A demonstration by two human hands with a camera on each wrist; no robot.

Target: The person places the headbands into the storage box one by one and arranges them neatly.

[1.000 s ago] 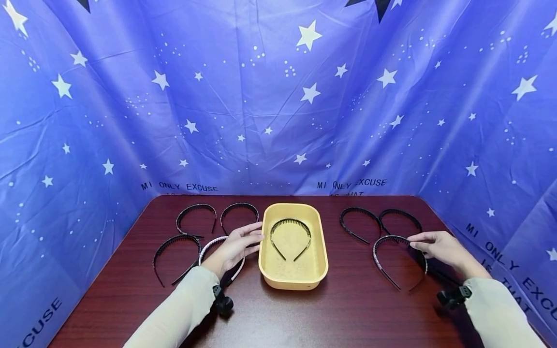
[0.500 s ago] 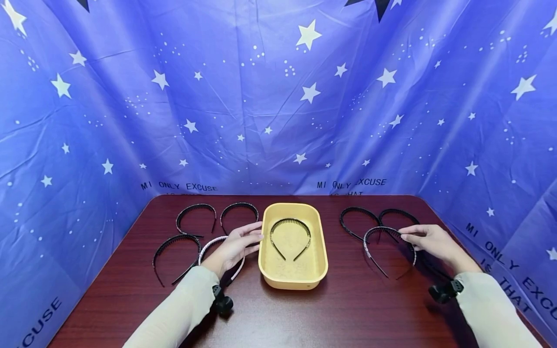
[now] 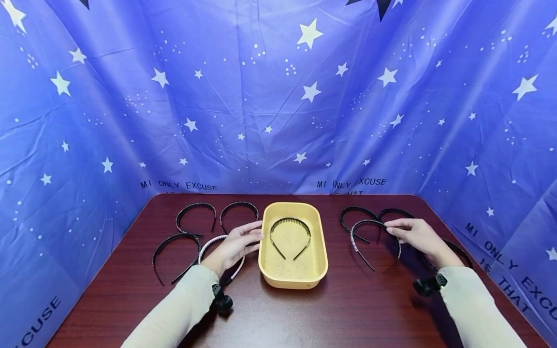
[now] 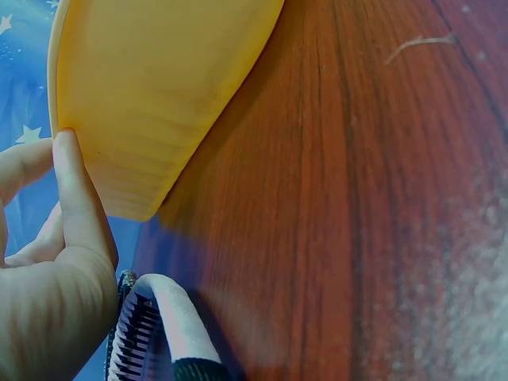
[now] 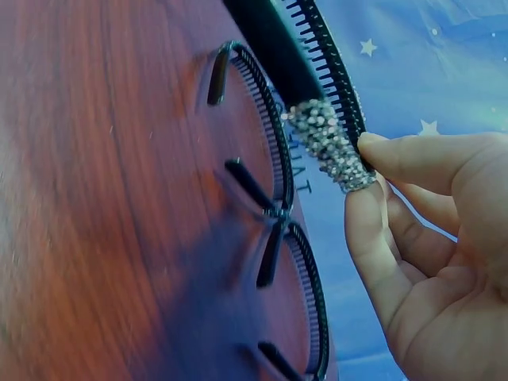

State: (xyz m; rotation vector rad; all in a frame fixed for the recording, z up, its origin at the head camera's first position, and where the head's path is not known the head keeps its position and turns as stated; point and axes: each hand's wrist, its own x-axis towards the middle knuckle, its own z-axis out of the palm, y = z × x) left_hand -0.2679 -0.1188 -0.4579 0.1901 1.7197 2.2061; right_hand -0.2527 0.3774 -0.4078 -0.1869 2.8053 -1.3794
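Note:
My right hand [image 3: 417, 237] pinches a toothed black headband [image 3: 353, 237] between thumb and fingers. Glittering stones cover its band near the grip in the right wrist view [image 5: 329, 143], and its ends point down toward the table. At the left wall of the yellow tub [image 3: 292, 284], my left hand [image 3: 232, 249] holds the rim; the thumb [image 4: 79, 182] lies along the outer wall in the left wrist view. Inside the tub lies another black headband [image 3: 290, 220]. Beneath my left hand is a white-wrapped headband [image 3: 209, 246], partly hidden.
Black headbands lie left of the tub: one at the back left [image 3: 191, 207], one beside the tub [image 3: 239, 205], one in front [image 3: 171, 239]. Others lie at right: two at the back [image 3: 357, 209] and one partly under my right wrist [image 3: 459, 249]. A starry blue curtain [image 3: 278, 96] surrounds the table.
My right hand has moved left and away from me with the stone-covered headband, uncovering part of a black headband at the right. The left hand and the tub have stayed put.

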